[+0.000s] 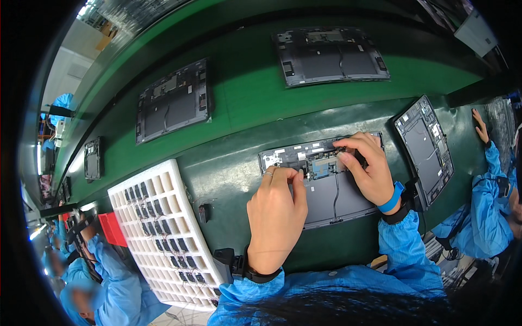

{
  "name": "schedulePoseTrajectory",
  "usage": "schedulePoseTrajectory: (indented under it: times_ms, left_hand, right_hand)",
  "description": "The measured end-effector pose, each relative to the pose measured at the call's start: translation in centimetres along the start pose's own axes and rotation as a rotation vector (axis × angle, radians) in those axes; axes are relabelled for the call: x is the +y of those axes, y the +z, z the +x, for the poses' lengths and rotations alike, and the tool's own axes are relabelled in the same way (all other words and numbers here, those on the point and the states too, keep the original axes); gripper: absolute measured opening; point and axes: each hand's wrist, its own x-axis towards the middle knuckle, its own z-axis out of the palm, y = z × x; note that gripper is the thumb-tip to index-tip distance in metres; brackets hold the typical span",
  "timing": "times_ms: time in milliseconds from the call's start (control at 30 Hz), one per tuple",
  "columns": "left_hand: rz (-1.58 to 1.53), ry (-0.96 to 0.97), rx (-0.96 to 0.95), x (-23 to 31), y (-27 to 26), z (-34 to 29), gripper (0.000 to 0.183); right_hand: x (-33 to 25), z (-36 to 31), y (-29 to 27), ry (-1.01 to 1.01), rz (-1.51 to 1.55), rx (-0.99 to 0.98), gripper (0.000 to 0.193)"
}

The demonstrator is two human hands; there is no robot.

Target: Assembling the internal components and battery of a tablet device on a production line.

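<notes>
A dark green worktable (pixel 224 190) catches pale glare; along its far edge runs a brighter green strip (pixel 239 92), with a whitish panel (pixel 68 66) past the strip's left edge

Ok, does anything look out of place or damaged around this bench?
One small black part lies on the green bench, outside the white tray, whose pockets hold dark parts. Possibly a stray; no damage stands out.

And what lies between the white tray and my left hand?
The head view shows a small black item on the green table and, lower, a black wrist device.
</notes>
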Motion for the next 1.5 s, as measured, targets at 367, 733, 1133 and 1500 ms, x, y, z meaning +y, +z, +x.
schedulePoseTrajectory:
  times_ms: [367,733,1133,1500]
  left_hand:
    - [-0.062,0.028,0.041,-0.6,0.1,0.3,0.015]
    - [-0.200,0.053,-0.134,-2.1,0.0,0.8,0.016]
    - [-0.036,0.106,-0.066,-2.3,1.6,0.7,0.012]
    - [-0.160,0.134,-0.004,-1.7,2.5,0.0,0.012]
  right_hand:
    - [0.0,0.0,0.0,-0.001,0.018,0.027,0.022]
    - [0.2,0.0,0.0,-0.057,0.099,0.095,0.020]
    - [0.5,0.0,0.3,-0.052,0.115,0.093,0.019]
    - [-1.4,-0.8,-0.6,-0.096,0.015,0.208,0.057]
